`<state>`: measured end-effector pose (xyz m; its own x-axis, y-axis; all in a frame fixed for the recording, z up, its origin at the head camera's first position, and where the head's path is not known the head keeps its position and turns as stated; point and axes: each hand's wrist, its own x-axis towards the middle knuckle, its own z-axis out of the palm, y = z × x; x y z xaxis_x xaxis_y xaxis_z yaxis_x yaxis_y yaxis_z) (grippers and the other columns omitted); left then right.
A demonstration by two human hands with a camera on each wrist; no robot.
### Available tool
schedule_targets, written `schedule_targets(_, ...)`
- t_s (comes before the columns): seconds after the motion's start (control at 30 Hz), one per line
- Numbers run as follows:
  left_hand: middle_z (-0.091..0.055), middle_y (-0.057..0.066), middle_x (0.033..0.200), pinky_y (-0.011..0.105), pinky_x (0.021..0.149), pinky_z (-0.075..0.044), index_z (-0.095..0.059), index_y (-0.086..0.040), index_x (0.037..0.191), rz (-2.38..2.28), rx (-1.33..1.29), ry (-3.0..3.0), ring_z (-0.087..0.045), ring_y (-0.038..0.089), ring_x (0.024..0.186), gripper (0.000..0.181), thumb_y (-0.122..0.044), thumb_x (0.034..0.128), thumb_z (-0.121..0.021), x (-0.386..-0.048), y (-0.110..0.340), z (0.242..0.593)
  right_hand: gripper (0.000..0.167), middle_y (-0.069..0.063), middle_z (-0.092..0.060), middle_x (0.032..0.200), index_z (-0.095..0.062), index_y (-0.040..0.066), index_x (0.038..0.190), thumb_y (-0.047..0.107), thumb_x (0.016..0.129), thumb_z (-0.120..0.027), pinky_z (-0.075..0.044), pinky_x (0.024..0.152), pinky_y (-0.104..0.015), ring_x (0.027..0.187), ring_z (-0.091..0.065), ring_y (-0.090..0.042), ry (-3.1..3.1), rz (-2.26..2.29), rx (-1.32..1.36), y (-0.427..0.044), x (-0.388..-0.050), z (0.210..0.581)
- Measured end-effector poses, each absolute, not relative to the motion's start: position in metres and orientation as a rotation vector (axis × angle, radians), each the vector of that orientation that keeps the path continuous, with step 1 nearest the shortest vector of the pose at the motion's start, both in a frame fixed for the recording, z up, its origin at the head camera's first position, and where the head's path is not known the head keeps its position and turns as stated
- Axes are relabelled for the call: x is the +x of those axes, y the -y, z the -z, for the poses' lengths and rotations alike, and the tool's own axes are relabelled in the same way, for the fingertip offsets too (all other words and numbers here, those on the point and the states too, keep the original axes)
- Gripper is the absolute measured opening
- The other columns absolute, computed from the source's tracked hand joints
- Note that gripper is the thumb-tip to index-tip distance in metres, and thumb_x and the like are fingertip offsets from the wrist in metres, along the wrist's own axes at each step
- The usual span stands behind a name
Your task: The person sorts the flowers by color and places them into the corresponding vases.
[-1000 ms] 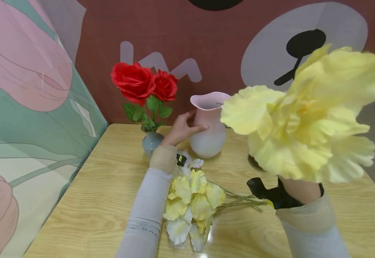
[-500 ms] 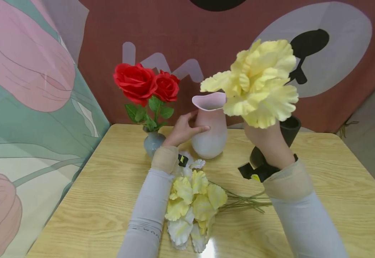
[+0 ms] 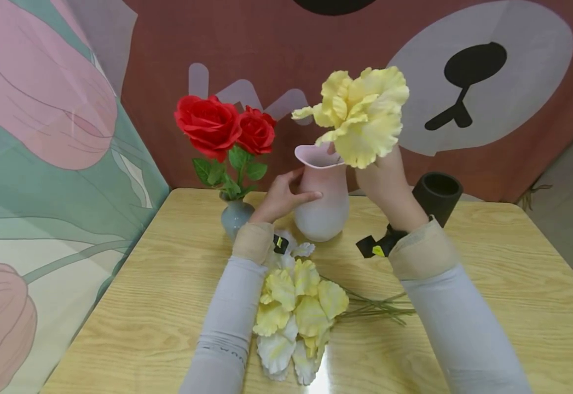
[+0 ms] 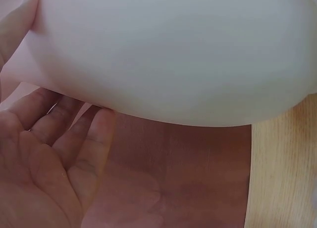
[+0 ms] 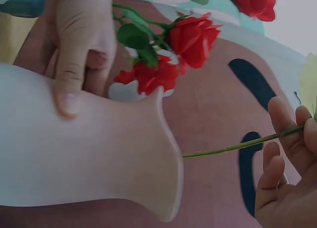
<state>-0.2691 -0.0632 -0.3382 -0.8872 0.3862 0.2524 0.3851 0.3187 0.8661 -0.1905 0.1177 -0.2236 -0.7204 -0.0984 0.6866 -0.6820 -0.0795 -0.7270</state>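
Note:
A pink-and-white vase (image 3: 323, 202) with a wavy rim stands upright at the table's back. My left hand (image 3: 282, 198) grips its side, thumb across the front and fingers behind. In the left wrist view, the fingers (image 4: 94, 139) touch the vase's underside edge. Above the rim, my right hand (image 3: 382, 172) pinches the green stem (image 5: 223, 150) of a yellow artificial flower (image 3: 360, 115). The stem's lower end runs into the vase mouth and is hidden inside. Much of the right hand is behind the petals in the head view.
Red roses (image 3: 217, 128) stand in a small blue-grey vase (image 3: 237, 218) left of my left hand. Yellow and white flowers (image 3: 298, 317) lie in front, stems pointing right. A dark cylindrical pot (image 3: 439, 197) stands behind the right forearm.
My right hand has moved left and away from me with the yellow flower, bringing it over the vase; the stem now enters the mouth. The left hand keeps its hold on the vase.

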Motion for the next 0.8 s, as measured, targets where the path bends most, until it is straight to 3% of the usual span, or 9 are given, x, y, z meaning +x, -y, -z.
schedule_targets(0.13,-0.059,0.01,0.14,0.039,0.1,-0.052,-0.049,-0.008,0.146,-1.689,0.751,-2.535,-0.061,0.023,0.118,0.07,-0.024,0.0854,-0.08,-0.269,0.064,0.338,0.022,-0.001,-0.068,0.09,-0.064,-0.001,0.112,0.013,0.104,-0.049,-0.046,0.076,-0.02,0.079,-0.058,-0.002,2.025,-1.432,0.718,-0.119,-0.202,0.231)
schedule_targets(0.23,-0.06,0.01,0.139,0.038,0.099,-0.052,-0.05,-0.008,0.146,-1.716,0.772,-2.512,-0.062,0.022,0.115,0.068,-0.023,0.0859,-0.079,-0.269,0.064,0.339,0.028,-0.016,-0.067,0.107,-0.062,-0.004,0.123,0.005,0.102,-0.048,-0.042,0.081,-0.023,0.088,-0.055,-0.009,2.156,-1.324,0.59,-0.12,-0.205,0.236)
schedule_targets(0.3,-0.06,0.009,0.138,0.038,0.098,-0.053,-0.05,-0.009,0.146,-1.732,0.781,-2.496,-0.063,0.022,0.113,0.068,-0.022,0.0861,-0.079,-0.268,0.064,0.339,0.031,-0.017,-0.066,0.115,-0.062,-0.003,0.126,0.001,0.1,-0.047,-0.041,0.078,-0.023,0.087,-0.053,-0.011,2.216,-1.305,0.532,-0.12,-0.206,0.239)
schedule_targets(0.43,-0.061,0.009,0.137,0.037,0.098,-0.053,-0.05,-0.011,0.146,-1.743,0.793,-2.479,-0.064,0.022,0.113,0.068,-0.021,0.0861,-0.079,-0.269,0.064,0.339,0.022,-0.012,-0.057,0.07,-0.065,-0.007,0.079,-0.003,0.091,-0.047,-0.035,0.054,-0.024,0.058,-0.043,-0.013,2.336,-1.211,0.442,-0.121,-0.213,0.246)
schedule_targets(0.5,-0.061,0.01,0.137,0.037,0.098,-0.053,-0.05,-0.011,0.146,-1.733,0.799,-2.483,-0.064,0.022,0.113,0.068,-0.021,0.086,-0.079,-0.269,0.064,0.339,0.024,-0.008,-0.047,0.059,-0.059,-0.003,0.066,-0.002,0.088,-0.049,-0.032,0.049,-0.026,0.051,-0.036,-0.013,2.383,-1.165,0.408,-0.122,-0.216,0.25)
schedule_targets(0.57,-0.062,0.01,0.137,0.036,0.098,-0.053,-0.05,-0.01,0.146,-1.722,0.804,-2.487,-0.064,0.022,0.115,0.068,-0.021,0.0861,-0.079,-0.27,0.064,0.339,0.023,-0.01,-0.051,0.063,-0.061,-0.005,0.068,-0.002,0.088,-0.049,-0.038,0.057,-0.029,0.059,-0.043,-0.017,2.402,-1.158,0.405,-0.123,-0.217,0.255)
schedule_targets(0.6,-0.062,0.01,0.137,0.036,0.099,-0.053,-0.05,-0.01,0.146,-1.712,0.807,-2.493,-0.064,0.022,0.115,0.067,-0.021,0.0862,-0.079,-0.27,0.065,0.339,0.02,-0.013,-0.056,0.069,-0.066,-0.006,0.078,-0.002,0.088,-0.05,-0.039,0.059,-0.031,0.061,-0.044,-0.02,2.404,-1.17,0.404,-0.123,-0.218,0.257)
schedule_targets(0.7,-0.061,0.009,0.138,0.037,0.1,-0.052,-0.05,-0.01,0.146,-1.696,0.795,-2.497,-0.063,0.022,0.117,0.068,-0.022,0.0866,-0.079,-0.27,0.066,0.338,0.023,-0.019,-0.066,0.093,-0.073,-0.006,0.097,0.0,0.089,-0.052,-0.042,0.086,-0.043,0.096,-0.051,-0.029,2.417,-1.166,0.399,-0.123,-0.219,0.261)
schedule_targets(0.8,-0.059,0.008,0.141,0.037,0.101,-0.051,-0.047,-0.01,0.149,-1.693,0.769,-2.49,-0.061,0.02,0.119,0.071,-0.024,0.0868,-0.079,-0.27,0.066,0.337,0.022,-0.024,-0.064,0.091,-0.07,-0.007,0.089,0.002,0.088,-0.05,-0.038,0.097,-0.057,0.121,-0.039,-0.036,2.468,-1.126,0.376,-0.124,-0.219,0.264)
